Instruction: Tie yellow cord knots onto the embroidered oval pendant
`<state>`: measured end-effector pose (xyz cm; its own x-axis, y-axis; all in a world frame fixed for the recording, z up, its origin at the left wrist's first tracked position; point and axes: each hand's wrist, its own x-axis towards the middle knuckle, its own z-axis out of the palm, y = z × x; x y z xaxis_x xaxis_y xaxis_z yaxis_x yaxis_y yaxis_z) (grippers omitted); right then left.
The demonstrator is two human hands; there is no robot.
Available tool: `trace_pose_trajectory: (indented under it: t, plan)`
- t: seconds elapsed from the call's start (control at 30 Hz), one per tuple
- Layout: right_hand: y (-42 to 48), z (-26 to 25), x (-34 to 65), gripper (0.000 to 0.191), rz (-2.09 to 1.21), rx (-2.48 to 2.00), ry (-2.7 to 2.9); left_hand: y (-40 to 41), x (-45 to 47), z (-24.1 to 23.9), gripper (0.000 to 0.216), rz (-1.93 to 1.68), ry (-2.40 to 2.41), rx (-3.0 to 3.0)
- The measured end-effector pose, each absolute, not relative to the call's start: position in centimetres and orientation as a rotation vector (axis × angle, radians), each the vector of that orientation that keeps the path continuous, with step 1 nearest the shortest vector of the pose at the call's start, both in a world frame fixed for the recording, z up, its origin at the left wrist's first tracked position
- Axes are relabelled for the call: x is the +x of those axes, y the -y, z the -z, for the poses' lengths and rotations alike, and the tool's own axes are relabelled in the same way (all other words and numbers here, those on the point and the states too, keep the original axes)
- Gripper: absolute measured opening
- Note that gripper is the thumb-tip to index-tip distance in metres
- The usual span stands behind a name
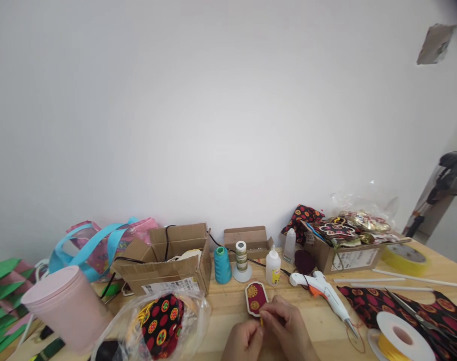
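Observation:
A small dark red plaque (256,299) with gold patterns and a pale scalloped border is just beyond my fingertips. From its lower edge a short bit of yellow cord (262,322) shows between my hands. My left hand (244,342) is closed, thumb and forefinger pinching at the cord's lower part. Close beside it, my right hand (286,326) pinches the cord's upper part, right at the plaque's bottom edge. Most of the cord is hidden by my fingers.
Behind stand a teal thread cone (223,264), a glue bottle (273,266) and a cardboard box (176,265). To the right lie a white glue gun (326,293), a yellow cord spool (399,338) and scissors (420,318). Leftward are a plastic bag (198,313) and pink canister (68,311).

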<state>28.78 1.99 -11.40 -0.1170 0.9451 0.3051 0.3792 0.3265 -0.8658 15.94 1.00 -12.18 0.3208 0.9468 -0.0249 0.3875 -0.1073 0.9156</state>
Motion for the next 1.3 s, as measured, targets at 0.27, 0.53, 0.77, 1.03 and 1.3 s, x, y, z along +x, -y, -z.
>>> trace_pose_trajectory:
  t: [0.27,0.53,0.77,1.03,1.3]
  plan:
    - [-1.8,11.4,28.8,0.024,-0.768,-1.207,1.683,-0.9,16.1,12.3,0.021,-0.774,-1.433,1.679]
    - [-1.7,11.2,28.8,0.025,-0.727,-1.213,1.693,-1.2,16.1,12.6,0.021,-0.671,-1.439,1.81]
    - [-1.8,11.7,29.1,0.031,-0.678,-1.29,1.689,-1.2,16.2,12.3,0.019,-0.62,-1.429,1.849]
    - [-2.1,11.7,29.4,0.033,-0.816,-1.26,1.565,-1.2,15.9,12.5,0.025,-0.742,-1.35,1.781]
    - [-1.9,10.8,29.0,0.03,-0.985,-1.196,1.499,-0.9,16.2,11.5,0.036,-0.854,-1.247,1.716]
